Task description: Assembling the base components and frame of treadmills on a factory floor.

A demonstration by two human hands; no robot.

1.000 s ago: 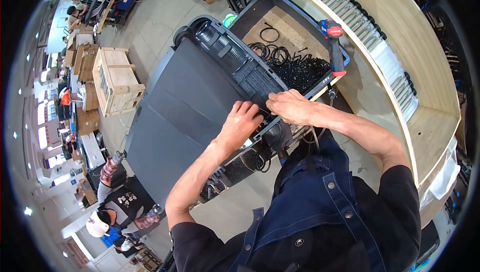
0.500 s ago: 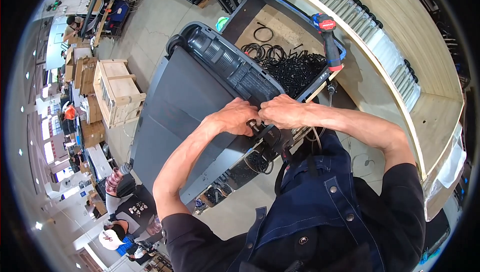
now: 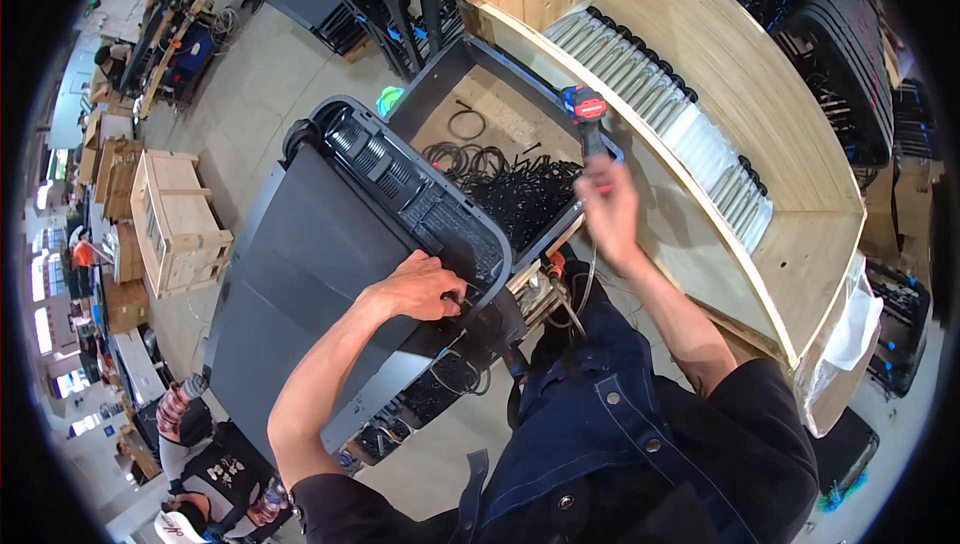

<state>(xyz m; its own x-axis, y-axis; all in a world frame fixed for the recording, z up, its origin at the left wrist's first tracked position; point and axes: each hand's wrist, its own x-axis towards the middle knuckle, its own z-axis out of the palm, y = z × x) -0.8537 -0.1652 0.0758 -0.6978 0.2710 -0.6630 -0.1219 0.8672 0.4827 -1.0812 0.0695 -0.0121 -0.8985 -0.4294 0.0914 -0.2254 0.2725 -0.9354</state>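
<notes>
My left hand (image 3: 420, 287) is closed at the near end of a long dark frame, beside the corner of a black plastic housing (image 3: 400, 179). Its fingertips are curled on something small that I cannot make out. Next to the housing a wide grey-black belt-covered deck (image 3: 320, 234), like a treadmill's, stretches to the far left. My right hand (image 3: 610, 209), blurred by motion, is at the lower end of the handle of a red, black and blue cordless driver (image 3: 585, 109). The blur hides whether its fingers are wrapped round the handle. The driver stands at the right rim of a parts tray (image 3: 430, 94).
Black cables and many small black parts (image 3: 530, 194) lie in the tray. Right of it, a large wooden crate (image 3: 700, 14) holds rows of metal tubes (image 3: 650, 89). A smaller crate (image 3: 180, 214) stands on the floor at left. Co-workers are at far left and lower left.
My right hand has left my left hand's side and reached right to the driver. My left hand stays at the frame's end. The whole view has shifted.
</notes>
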